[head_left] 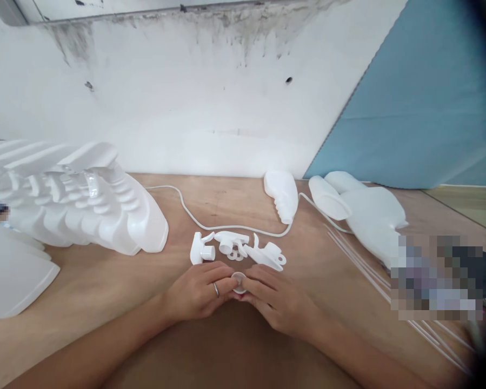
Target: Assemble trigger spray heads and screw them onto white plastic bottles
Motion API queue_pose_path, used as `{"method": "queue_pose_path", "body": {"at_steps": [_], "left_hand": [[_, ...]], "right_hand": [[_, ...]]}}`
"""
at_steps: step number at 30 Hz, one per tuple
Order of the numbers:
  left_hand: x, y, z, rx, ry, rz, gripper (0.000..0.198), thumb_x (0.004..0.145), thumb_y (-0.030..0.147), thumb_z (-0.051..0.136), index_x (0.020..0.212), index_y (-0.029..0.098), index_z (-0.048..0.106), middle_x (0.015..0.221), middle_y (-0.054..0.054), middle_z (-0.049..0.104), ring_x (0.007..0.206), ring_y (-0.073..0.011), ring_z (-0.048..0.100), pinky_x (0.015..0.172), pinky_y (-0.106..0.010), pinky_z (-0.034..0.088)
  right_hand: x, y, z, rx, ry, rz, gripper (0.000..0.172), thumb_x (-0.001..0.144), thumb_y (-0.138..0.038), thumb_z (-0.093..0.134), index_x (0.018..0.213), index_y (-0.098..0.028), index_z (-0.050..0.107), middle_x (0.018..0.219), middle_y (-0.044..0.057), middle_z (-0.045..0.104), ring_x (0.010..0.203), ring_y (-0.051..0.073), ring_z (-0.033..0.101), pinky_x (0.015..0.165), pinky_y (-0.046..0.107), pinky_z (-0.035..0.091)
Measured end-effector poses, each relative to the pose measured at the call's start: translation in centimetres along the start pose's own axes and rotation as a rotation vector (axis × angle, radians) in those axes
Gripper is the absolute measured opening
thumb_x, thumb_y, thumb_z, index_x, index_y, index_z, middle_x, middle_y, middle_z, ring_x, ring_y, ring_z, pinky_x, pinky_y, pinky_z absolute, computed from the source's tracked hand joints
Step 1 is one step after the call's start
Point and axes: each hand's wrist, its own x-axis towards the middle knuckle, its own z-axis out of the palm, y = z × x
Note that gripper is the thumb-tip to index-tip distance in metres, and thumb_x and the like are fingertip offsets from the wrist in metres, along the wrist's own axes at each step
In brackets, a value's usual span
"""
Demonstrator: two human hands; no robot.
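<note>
Both hands meet at the table's near side around a small white round cap (239,282), its hollow side turned up. My left hand (204,286), with a ring on one finger, grips it from the left. From the right, my right hand (277,294) closes on it too, fingertips at its rim. The fingers hide whatever part lies below the cap. Just beyond the fingertips lie white trigger sprayer heads: one at left (200,249), one in the middle (231,240), one at right (267,255). Several flat white washers (237,255) sit among them.
Many nested white bottles (105,200) stand at the left. One white bottle (282,194) is near the wall, and more white bottles (368,210) lie at the right. A pale cable (234,229) crosses the wooden table. Thin white tubes (364,265) lie right of my right hand.
</note>
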Motion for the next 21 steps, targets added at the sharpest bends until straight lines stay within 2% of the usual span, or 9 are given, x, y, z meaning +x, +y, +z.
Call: {"method": "queue_pose_path", "body": {"at_steps": [4,6,10,12,14,17,19,21], "left_hand": [[0.0,0.2,0.0,0.055,-0.018,0.012,0.014,0.097,0.016,0.043,0.098,0.016,0.057,0.086,-0.006,0.064,0.077,-0.0152,0.058,0.068,-0.025,0.049],[0.0,0.2,0.0,0.080,-0.028,0.025,0.016,0.097,0.014,0.041,0.098,0.016,0.056,0.088,-0.006,0.063,0.078,-0.0154,0.057,0.068,-0.025,0.048],[-0.2,0.1,0.1,0.113,-0.048,0.021,0.013,0.097,0.016,0.043,0.099,0.017,0.056,0.088,-0.005,0.062,0.078,-0.0160,0.056,0.068,-0.025,0.047],[-0.3,0.0,0.2,0.114,-0.049,-0.001,0.010,0.097,0.021,0.046,0.097,0.018,0.055,0.086,-0.005,0.061,0.076,-0.0161,0.056,0.066,-0.025,0.046],[-0.4,-0.1,0.3,0.098,-0.041,-0.026,0.009,0.097,0.025,0.048,0.098,0.018,0.055,0.089,-0.005,0.062,0.078,-0.0161,0.056,0.067,-0.025,0.047],[-0.5,-0.2,0.4,0.053,-0.013,-0.044,0.009,0.096,0.024,0.050,0.103,0.019,0.052,0.094,-0.006,0.063,0.082,-0.0157,0.058,0.070,-0.025,0.049],[-0.6,-0.2,0.5,0.022,0.003,-0.045,0.012,0.095,0.023,0.053,0.107,0.019,0.050,0.096,-0.005,0.064,0.083,-0.0155,0.059,0.072,-0.025,0.049],[-0.6,-0.2,0.5,-0.003,0.012,-0.040,0.017,0.094,0.022,0.054,0.110,0.020,0.048,0.098,-0.005,0.064,0.084,-0.0158,0.059,0.073,-0.026,0.050]], "right_hand": [[0.0,-0.1,0.1,-0.022,-0.018,-0.015,0.018,0.095,-0.008,0.042,0.096,-0.015,0.058,0.081,0.006,0.059,0.074,0.016,0.052,0.066,0.029,0.048],[0.0,-0.1,0.1,-0.034,-0.020,-0.017,0.019,0.096,-0.008,0.041,0.097,-0.015,0.059,0.082,0.006,0.060,0.074,0.016,0.052,0.066,0.030,0.048],[-0.2,0.0,-0.3,-0.014,-0.003,-0.027,0.017,0.096,-0.016,0.047,0.111,-0.017,0.056,0.096,0.007,0.065,0.084,0.017,0.058,0.081,0.036,0.048],[-0.4,0.3,-0.9,-0.056,0.063,-0.024,0.025,0.096,-0.019,0.046,0.120,-0.017,0.051,0.104,0.008,0.066,0.095,0.018,0.061,0.090,0.039,0.046],[-0.8,1.0,-1.8,-0.188,0.158,0.012,0.025,0.094,-0.017,0.045,0.118,-0.018,0.052,0.101,0.008,0.069,0.095,0.018,0.064,0.088,0.038,0.046],[-1.9,3.4,-3.9,-0.431,0.212,0.161,0.011,0.089,-0.013,0.051,0.091,-0.020,0.059,0.083,0.004,0.069,0.077,0.018,0.064,0.076,0.036,0.041],[-3.2,5.5,-5.5,-0.585,0.185,0.333,0.011,0.088,-0.017,0.055,0.077,-0.018,0.058,0.075,0.006,0.067,0.074,0.022,0.062,0.074,0.038,0.038],[-4.9,7.7,-7.1,-0.698,0.125,0.517,0.014,0.090,-0.020,0.054,0.079,-0.014,0.060,0.078,0.010,0.065,0.072,0.022,0.060,0.071,0.038,0.040]]}}
